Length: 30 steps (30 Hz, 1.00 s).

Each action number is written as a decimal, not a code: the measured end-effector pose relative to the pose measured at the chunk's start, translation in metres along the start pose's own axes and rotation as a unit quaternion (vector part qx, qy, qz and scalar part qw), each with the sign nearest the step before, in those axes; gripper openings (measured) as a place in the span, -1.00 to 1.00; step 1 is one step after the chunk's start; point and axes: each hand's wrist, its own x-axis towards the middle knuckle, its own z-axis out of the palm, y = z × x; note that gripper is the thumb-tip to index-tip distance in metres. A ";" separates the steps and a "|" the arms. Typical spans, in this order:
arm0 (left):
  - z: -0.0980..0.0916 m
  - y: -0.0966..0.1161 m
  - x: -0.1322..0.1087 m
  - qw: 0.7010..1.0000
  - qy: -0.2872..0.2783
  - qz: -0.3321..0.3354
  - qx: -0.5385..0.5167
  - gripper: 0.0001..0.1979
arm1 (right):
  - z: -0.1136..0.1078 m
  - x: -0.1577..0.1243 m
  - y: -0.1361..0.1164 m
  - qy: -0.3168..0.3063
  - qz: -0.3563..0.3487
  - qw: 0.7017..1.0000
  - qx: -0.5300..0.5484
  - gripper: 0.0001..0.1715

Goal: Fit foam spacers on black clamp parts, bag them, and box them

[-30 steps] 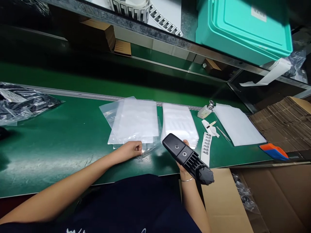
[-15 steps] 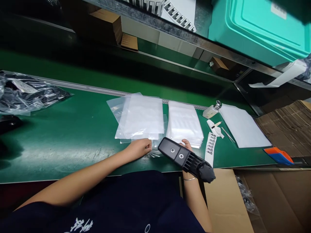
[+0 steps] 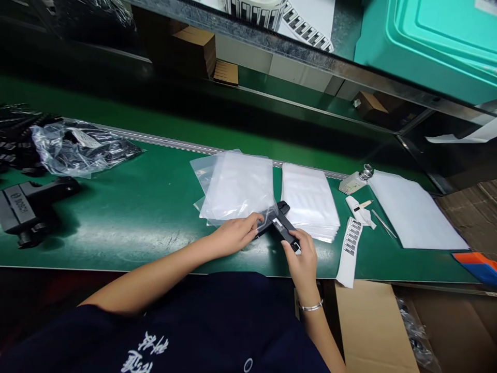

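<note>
My right hand (image 3: 305,256) grips one end of a black plastic device (image 3: 286,228) with a small pale label, held low over the bench. Its far end lies against the opening of a clear plastic bag (image 3: 267,213); whether it is inside, I cannot tell. With closed fingers, my left hand (image 3: 238,233) pinches the bag's near edge. Beyond that hand, several clear bags (image 3: 243,181) lie loosely piled. To their right sits a neat stack of white translucent sleeves (image 3: 308,194).
At the left are a black BOSCH-marked device (image 3: 19,207) and a bagged black bundle (image 3: 89,147). On the right lie a small bottle (image 3: 355,182), a label strip (image 3: 349,248), tweezers (image 3: 384,224) and a white sheet (image 3: 415,212). A metal shelf edge (image 3: 248,36) crosses above.
My right hand has lowered and turned the black device, bringing it leftward to the bag. My left hand has moved slightly right and now pinches the bag's edge. The view has shifted left.
</note>
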 end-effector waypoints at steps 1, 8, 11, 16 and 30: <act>-0.003 0.000 0.005 1.000 0.016 -0.012 0.007 -0.68 | 0.001 0.002 -0.001 -0.012 -0.014 1.000 0.004 -0.71; -0.013 -0.031 0.015 0.999 0.017 -0.011 -0.036 -0.67 | -0.044 0.004 0.032 -0.067 0.065 0.985 0.142 -0.71; -0.006 -0.035 0.008 0.996 -0.006 0.021 -0.088 -0.74 | -0.057 0.008 0.046 -0.104 0.082 0.963 0.237 -0.65; -0.011 -0.011 -0.002 0.988 -0.037 0.058 -0.136 -0.82 | -0.036 0.017 0.038 -0.232 0.128 0.919 0.293 -0.65; -0.011 0.021 0.006 0.995 -0.031 0.057 0.073 -0.68 | 0.010 0.001 -0.009 -0.044 -0.100 0.994 0.013 -0.74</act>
